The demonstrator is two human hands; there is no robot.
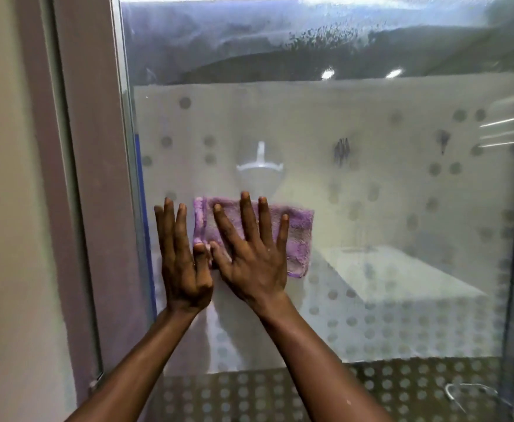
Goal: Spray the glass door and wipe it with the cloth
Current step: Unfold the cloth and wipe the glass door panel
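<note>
right hand (pixel 251 263) flat, fingers straight, pressing cloth (pixel 298 236) on glass door (pixel 371 208) | left hand (pixel 182 263) flat beside | cloth soft, limp; glass likely slippery

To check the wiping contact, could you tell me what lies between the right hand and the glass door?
Head view: the purple cloth, pressed flat under the right hand against the glass door.

No readable text, labels, brands or numbers anywhere in view.

purple cloth (pixel 298 236) flat against wet, dotted glass door (pixel 371 208)
</note>
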